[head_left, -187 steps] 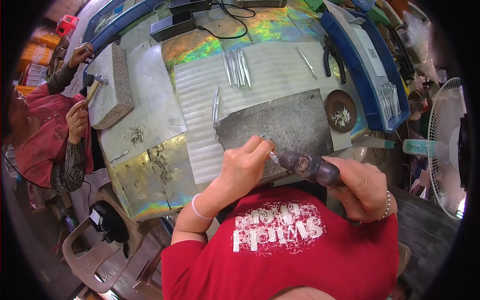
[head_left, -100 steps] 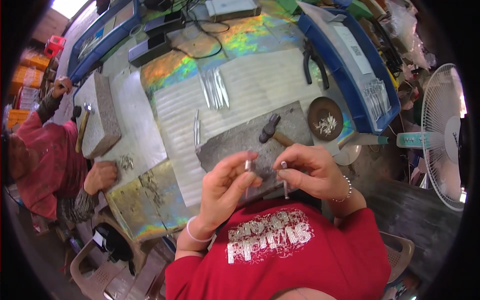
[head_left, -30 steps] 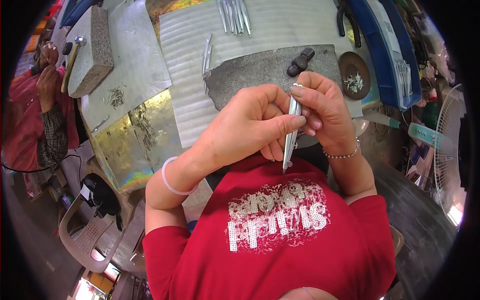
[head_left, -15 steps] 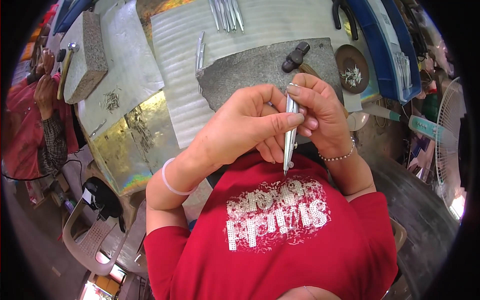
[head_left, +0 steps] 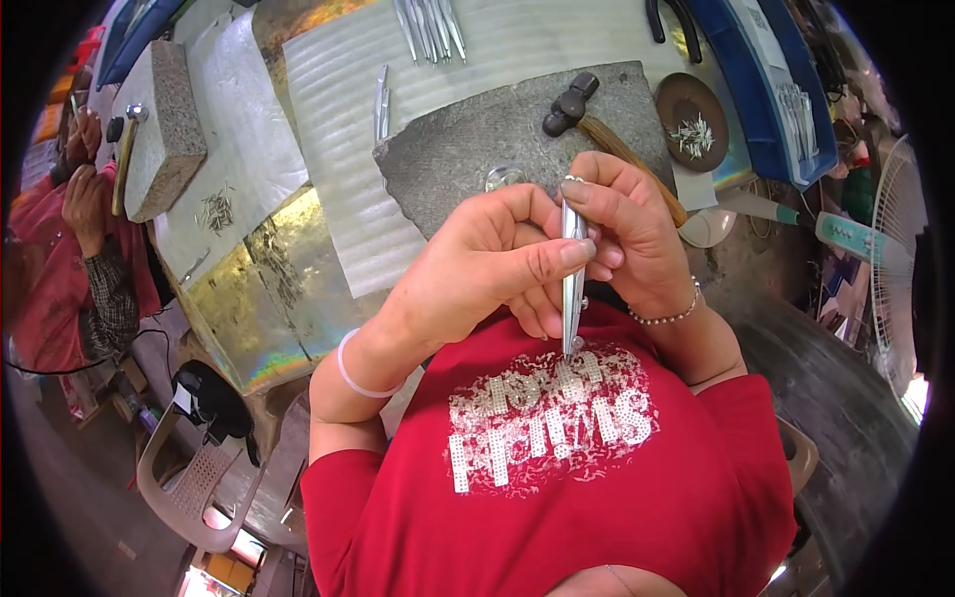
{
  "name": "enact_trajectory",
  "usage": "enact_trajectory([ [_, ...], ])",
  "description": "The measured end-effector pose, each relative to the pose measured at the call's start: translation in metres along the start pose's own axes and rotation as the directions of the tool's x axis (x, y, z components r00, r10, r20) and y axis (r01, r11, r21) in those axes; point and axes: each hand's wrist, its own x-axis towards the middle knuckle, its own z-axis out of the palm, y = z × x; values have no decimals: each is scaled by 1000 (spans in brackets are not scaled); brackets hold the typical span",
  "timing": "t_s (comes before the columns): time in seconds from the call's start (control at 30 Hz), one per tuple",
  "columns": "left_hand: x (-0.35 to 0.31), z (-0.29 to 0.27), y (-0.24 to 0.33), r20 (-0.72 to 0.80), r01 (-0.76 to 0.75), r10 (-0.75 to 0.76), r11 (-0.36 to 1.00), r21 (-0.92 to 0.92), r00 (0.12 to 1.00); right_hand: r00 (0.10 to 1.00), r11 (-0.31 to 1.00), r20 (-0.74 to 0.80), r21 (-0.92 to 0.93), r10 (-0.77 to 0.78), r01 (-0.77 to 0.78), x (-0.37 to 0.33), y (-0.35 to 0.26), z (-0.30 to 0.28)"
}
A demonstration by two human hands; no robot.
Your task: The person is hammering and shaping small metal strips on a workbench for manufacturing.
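Observation:
Close in front of my chest, a slim silver drawing compass (head_left: 573, 289) points tip-down, its legs together. My left hand (head_left: 497, 259) pinches its upper part between thumb and curled fingers. From the other side my right hand (head_left: 637, 224) closes on the top end, thumb and forefinger at the hinge. Just beyond my hands lies a dark stone slab (head_left: 448, 149). On it rests a hammer (head_left: 570, 102) with a wooden handle, and a small shiny round piece (head_left: 505, 177) shows by my left knuckles.
Several silver compasses (head_left: 430, 28) lie on white foam sheeting (head_left: 333, 109). A brown dish (head_left: 668, 99) of small pins stands right, near a blue bin (head_left: 766, 129), black-handled pliers (head_left: 676, 28) and a fan (head_left: 895, 239). At left are a granite block (head_left: 164, 149) and a co-worker's hands (head_left: 85, 189).
Both hands keep their hold on the compass, with only slight shifts. The view has moved a little, and more of the hammer handle and the round piece on the slab now shows.

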Motion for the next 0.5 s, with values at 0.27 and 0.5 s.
enact_trajectory([
  [0.27, -11, 8, -6, -129, -171, 198, 965, 197, 972, 965, 872, 27, -422, -263, 249, 13, -53, -13],
  [0.5, -26, 7, -10, -286, -345, 354, 935, 81, 891, 884, 415, 30, -875, -467, 249, 97, -142, -76],
])
